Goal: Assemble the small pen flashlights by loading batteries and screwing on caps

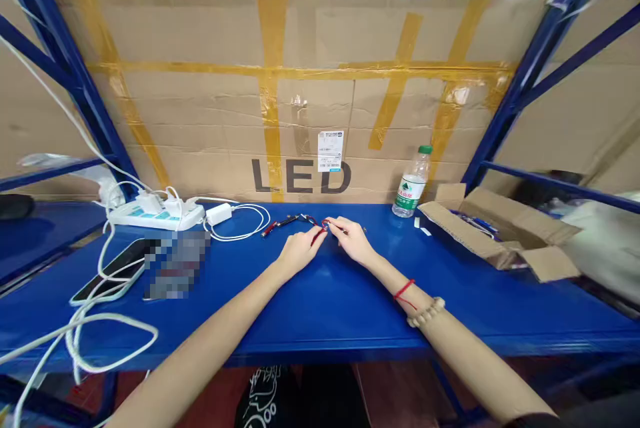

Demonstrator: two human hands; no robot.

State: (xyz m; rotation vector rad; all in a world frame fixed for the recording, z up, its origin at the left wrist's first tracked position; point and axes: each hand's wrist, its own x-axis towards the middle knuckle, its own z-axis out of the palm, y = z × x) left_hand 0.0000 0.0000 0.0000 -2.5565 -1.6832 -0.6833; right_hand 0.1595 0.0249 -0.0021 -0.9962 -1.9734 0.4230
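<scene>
My left hand (301,247) and my right hand (353,239) meet above the middle of the blue table, fingertips nearly touching. Both are closed in a pinch on a thin red-and-black cord, whose exact kind is too small to make out. Red bits of it show at the fingertips. Just behind my left hand, a slim dark piece with red ends (283,224) lies on the table and seems to run toward my fingers. Part of the cord is hidden by my fingers. A loop of white cable (245,238) with a white adapter (219,215) lies to the left.
A power strip (165,216), a phone (113,271) and tangled white cable (83,335) occupy the left side. At right stand a green-capped bottle (413,185) and an open cardboard box (493,228) holding small blue items. A large cardboard panel (215,128) closes the back between blue posts.
</scene>
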